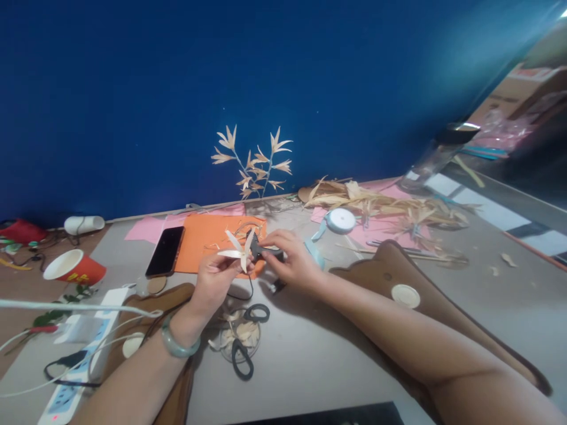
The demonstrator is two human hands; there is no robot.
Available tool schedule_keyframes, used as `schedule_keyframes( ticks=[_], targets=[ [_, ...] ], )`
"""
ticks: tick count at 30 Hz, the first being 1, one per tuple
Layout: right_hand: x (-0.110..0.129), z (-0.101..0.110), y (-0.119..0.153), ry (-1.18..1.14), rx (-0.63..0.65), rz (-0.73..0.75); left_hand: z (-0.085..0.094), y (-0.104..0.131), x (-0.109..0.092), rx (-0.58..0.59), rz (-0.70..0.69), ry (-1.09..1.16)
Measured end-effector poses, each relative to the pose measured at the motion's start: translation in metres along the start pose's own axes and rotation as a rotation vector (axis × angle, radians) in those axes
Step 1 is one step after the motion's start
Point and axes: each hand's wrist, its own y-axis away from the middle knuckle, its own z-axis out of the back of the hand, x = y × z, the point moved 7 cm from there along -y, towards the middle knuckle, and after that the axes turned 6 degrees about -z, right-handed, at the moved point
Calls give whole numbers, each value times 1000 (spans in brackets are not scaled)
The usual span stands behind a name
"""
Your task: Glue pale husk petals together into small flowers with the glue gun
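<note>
Husk flower [243, 252], pale and star-shaped, is held up over the front edge of an orange sheet [192, 245] on a grey table. Your landmark is that sheet. The person's left hand [213, 278], at its near edge, pinches the flower between thumb and fingers; the right hand [295, 260], at its right front corner, grips a dark tool [257, 248] whose end is close beside the petals. Whether they touch, I cannot tell.

Nearest, well in front of the sheet, is the edge of a dark flat object [328, 417]. Closer to it, black-handled scissors [238, 345] lie across a round dish [260, 339] of husk scraps. A white power strip [95, 345] runs to the sheet's front left, and a brown mat [425, 307] spreads to its front right. Touching its left side is a phone [165, 251]; right of it sits a ribbon spool [341, 220]. Behind it rise finished-looking husk sprays [259, 171] against a blue wall [283, 65].
</note>
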Motion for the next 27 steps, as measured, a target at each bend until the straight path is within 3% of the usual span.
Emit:
schedule_keyframes(
  ticks=[3, 8, 16, 27],
  targets=[
    [18, 14, 2, -228, -67, 10, -1, 1, -1, 7, 19, -15],
    [29, 18, 4, -397, -22, -50, -3, 3, -5, 67, -43, -104],
    [27, 17, 3, -445, 23, -107, -9, 6, -16, 155, -243, -224],
    [26, 14, 5, -409, 24, -100, -13, 11, -22, 212, -359, -349]
  ],
)
